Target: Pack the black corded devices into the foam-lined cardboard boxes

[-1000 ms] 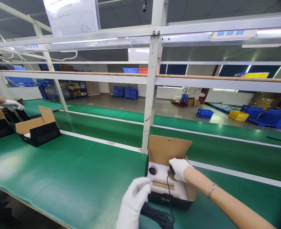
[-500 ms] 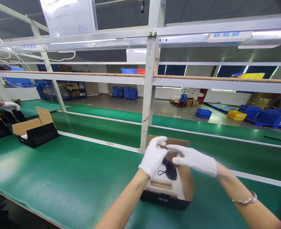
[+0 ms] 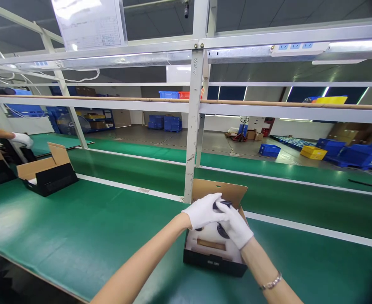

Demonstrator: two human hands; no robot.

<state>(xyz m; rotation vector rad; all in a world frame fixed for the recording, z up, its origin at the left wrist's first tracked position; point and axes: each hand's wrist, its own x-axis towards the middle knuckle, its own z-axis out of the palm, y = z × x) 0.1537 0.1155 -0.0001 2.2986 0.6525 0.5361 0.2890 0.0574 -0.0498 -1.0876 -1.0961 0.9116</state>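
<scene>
While both hands (image 3: 219, 215) press together, they grip a black cable (image 3: 221, 230).

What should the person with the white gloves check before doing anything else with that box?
1. Open black cardboard box flat on the green table: ok.
2. Brown lid flap standing up, out of the way: ok.
3. Black round item under both gloved hands, seated in the white foam insert: cannot tell.
4. Left hand and right hand both over the box: ok.
5. Grip on the item: cannot tell, gloves hide it.
6. Second open box far away: ok.
</scene>
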